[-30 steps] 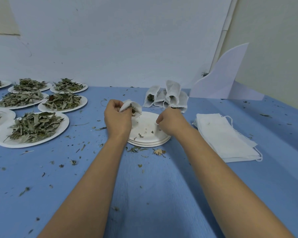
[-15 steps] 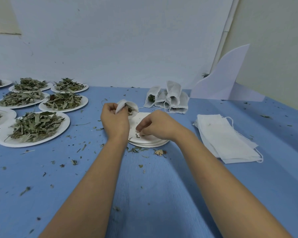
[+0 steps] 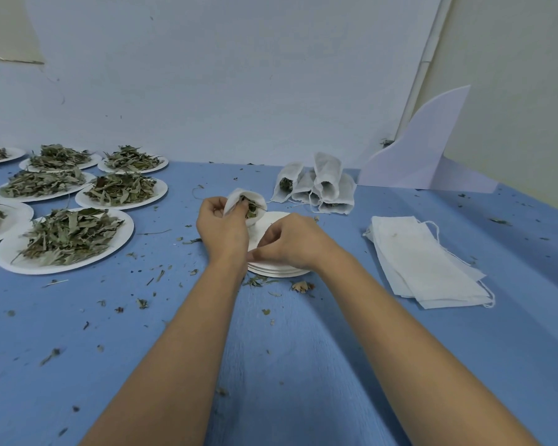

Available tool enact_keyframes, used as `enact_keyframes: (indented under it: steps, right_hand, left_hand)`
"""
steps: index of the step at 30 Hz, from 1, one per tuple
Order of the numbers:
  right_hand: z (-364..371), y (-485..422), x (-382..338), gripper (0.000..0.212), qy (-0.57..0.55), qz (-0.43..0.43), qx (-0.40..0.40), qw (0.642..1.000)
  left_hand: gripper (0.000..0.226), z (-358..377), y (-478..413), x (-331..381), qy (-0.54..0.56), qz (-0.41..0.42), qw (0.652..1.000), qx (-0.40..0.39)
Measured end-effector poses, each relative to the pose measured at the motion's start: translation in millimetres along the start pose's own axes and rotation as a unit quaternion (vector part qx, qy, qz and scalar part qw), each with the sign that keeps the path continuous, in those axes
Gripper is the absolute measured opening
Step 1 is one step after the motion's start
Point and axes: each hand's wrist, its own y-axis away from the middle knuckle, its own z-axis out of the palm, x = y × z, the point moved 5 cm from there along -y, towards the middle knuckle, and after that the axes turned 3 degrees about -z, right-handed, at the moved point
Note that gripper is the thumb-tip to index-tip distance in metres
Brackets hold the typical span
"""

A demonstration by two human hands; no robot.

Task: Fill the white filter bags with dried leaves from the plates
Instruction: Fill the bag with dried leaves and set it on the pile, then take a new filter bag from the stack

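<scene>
At centre counter (image 3: pixel 287 365), a white filter bag (image 3: pixel 239 201) sits in the left hand (image 3: pixel 221 230), mouth open and facing right. Dried leaves (image 3: pixel 251 210) show in the opening. The left hand's fingers are curled round the bag's near side and hold it up above the far left edge of the stack of empty plates (image 3: pixel 276 222).

The right hand (image 3: pixel 290 243) is just beside the left wrist and low over the same stack. Its fingers are curled down toward the top plate. Cannot tell if it pinches anything, as the fingertips are hidden.

Behind the stack, a cluster of filled bags (image 3: pixel 322 185) leans together, with leaves visible in some mouths. To the right, well apart from the hands, lies a pile of flat bags (image 3: pixel 426 265) with strings trailing.

On the left side are several leaf plates (image 3: pixel 87 264) heaped with dried leaves, in rows running back to the wall (image 3: pixel 239 75).

The counter is blue and scattered with leaf crumbs (image 3: pixel 142 303). The wall is plain white. A curved white foam board (image 3: pixel 426 146) stands at the far right corner.
</scene>
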Motion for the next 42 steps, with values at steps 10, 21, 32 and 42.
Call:
enact_keyframes:
  steps: [10, 21, 32, 42]
  right_hand:
    - [1, 1, 1, 0.011, -0.057, -0.014, -0.013, 0.998]
    - [-9, -2, -1, 0.022, -0.052, -0.046, 0.038, 0.997]
    - [-42, 5, 0, 0.021, -0.23, -0.03, 0.28, 0.932]
    - [-46, 2, -2, 0.023, -0.21, -0.019, 0.189, 0.959]
  left_hand:
    - [0.029, 1, -1, -2, -0.005, 0.006, 1.0, -0.009]
    - [0.028, 5, 4, 4, -0.008, 0.018, 0.999, -0.05]
    - [0.023, 25, 16, 6, -0.012, 0.007, 0.982, -0.189]
    - [0.029, 31, 22, 4, -0.131, 0.067, 0.956, -0.253]
